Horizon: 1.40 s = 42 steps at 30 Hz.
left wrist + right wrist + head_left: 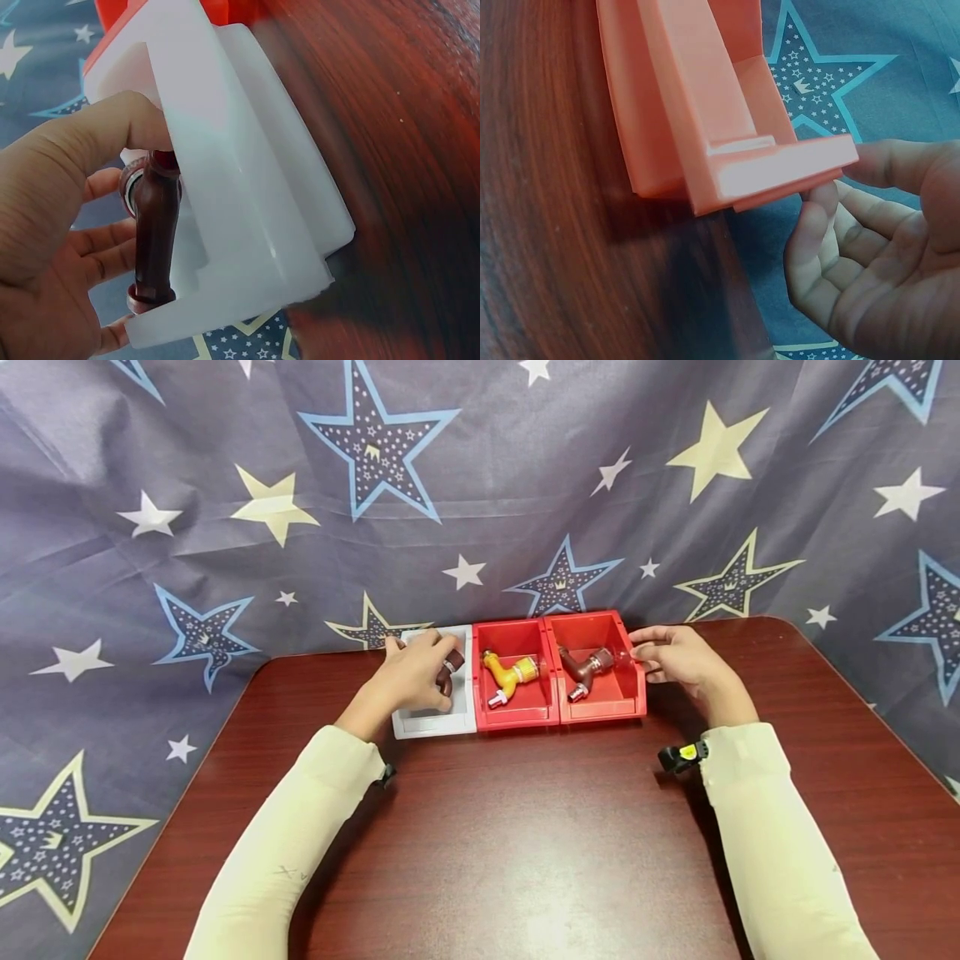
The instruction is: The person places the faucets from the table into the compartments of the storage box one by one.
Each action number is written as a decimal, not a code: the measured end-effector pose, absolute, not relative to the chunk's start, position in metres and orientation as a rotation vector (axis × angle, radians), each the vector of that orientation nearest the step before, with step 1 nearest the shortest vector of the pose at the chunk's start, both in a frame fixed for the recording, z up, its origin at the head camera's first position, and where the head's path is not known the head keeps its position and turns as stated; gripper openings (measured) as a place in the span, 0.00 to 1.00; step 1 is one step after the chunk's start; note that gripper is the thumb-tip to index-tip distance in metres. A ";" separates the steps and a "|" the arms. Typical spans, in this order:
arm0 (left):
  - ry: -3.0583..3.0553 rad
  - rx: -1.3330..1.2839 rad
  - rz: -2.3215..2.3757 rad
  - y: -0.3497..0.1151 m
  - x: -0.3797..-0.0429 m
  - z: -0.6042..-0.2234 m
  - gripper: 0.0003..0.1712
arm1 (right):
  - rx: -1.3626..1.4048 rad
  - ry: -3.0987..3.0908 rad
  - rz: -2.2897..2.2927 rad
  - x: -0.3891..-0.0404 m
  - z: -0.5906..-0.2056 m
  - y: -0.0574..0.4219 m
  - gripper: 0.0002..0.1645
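Note:
My left hand (412, 672) reaches over the white bin (435, 724) at the left of a row of three. Its thumb and fingers lie around a brown plastic tap (157, 225), partly hidden by the hand in the head view. At the row's other end, my right hand (682, 660) pinches the outer side wall of a red bin (600, 710), thumb at the rim and a curled finger under it. Another brown tap (585, 672) lies inside that bin. In the middle red bin (517, 718) rests a yellow tap (512, 677).
The bins stand side by side at the back edge of a dark red-brown wooden table (525, 827). Behind it hangs a grey-blue cloth (510, 460) printed with stars. Black straps with small devices (682, 756) are on the wrists.

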State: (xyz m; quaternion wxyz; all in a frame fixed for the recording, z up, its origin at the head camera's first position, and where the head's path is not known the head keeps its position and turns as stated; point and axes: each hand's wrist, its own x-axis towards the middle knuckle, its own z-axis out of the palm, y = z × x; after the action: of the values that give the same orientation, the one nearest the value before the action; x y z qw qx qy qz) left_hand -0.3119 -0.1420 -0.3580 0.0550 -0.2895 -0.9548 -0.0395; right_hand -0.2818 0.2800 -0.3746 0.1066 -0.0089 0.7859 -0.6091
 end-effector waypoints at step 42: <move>-3.178 -0.791 0.168 -0.119 -0.324 -0.365 0.48 | -0.056 2.305 -1.823 -0.281 -0.375 0.281 0.27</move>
State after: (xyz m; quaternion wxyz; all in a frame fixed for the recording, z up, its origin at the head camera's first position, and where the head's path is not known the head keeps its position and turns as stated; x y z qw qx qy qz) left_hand -0.3236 -0.1188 -0.3649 -0.0689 -0.2406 -0.9668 0.0512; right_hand -0.2808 0.2807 -0.3752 0.1007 -0.0191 0.7802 -0.6171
